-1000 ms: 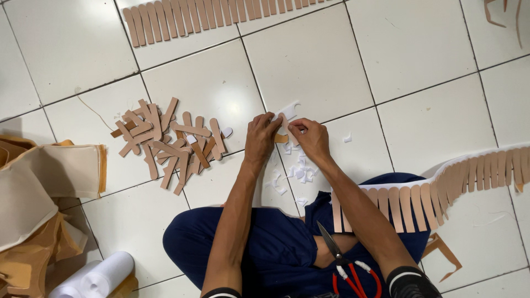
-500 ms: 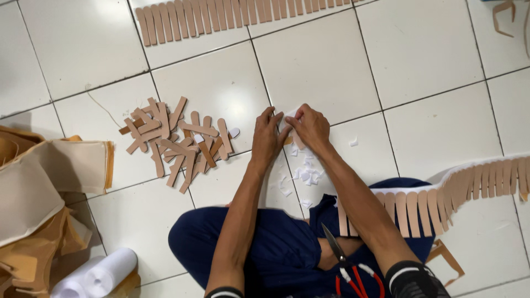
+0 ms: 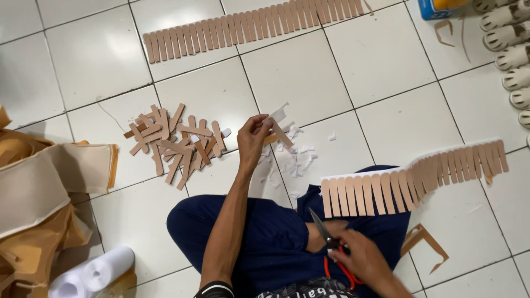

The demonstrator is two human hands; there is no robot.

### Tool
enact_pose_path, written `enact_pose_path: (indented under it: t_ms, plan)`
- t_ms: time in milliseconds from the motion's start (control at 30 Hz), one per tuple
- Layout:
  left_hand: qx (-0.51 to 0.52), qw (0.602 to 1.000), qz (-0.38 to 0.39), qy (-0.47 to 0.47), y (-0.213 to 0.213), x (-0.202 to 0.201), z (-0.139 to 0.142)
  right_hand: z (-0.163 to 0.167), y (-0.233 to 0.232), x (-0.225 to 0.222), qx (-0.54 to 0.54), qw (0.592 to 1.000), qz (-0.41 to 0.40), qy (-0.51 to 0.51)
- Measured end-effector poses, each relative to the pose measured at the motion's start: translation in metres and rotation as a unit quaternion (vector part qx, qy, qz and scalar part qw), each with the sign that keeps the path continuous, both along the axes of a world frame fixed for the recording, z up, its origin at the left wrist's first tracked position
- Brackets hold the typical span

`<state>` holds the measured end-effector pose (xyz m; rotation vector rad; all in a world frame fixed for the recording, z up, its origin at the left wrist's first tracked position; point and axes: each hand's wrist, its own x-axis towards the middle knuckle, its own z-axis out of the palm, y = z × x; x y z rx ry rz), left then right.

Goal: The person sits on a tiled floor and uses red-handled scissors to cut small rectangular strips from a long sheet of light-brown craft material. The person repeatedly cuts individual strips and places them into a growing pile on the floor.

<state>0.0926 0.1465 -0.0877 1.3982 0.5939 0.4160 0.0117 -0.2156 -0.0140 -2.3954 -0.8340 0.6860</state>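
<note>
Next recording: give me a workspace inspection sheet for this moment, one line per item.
Surface: white tiled floor.
Job's things: tan strip with white backing; scissors; fringe of strips across the lap.
Clutter: pile of loose strips; white paper scraps; white roll; tan sheets.
Grippers: left hand holds the strip; right hand grips the scissors.
Cables: nothing seen.
Surroundings: second strip row; pale shoes.

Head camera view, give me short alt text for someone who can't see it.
A person seated on a white tiled floor holds a tan strip with white backing in the left hand, while the right hand grips red-handled scissors over the lap. Loose tan strips lie piled nearby.
</note>
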Motion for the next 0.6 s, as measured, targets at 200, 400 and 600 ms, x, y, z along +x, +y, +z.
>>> enact_pose_path:
  t_ms: [200,400,600]
  plan:
    - [-0.031,0.999,0.011,-0.043,-0.032,-0.044,0.048,-0.013,-0.041,-0.068,-0.006,0.995,-0.096,-0.006]
    - [0.001,1.0,0.015,-0.026,-0.049,-0.078,0.105,-0.004,-0.023,-0.025,-0.027,0.974,-0.21,0.082]
    - [-0.04,0.997,-0.019,-0.069,-0.087,-0.103,0.149,0.022,0.058,0.014,0.234,0.963,-0.13,0.042]
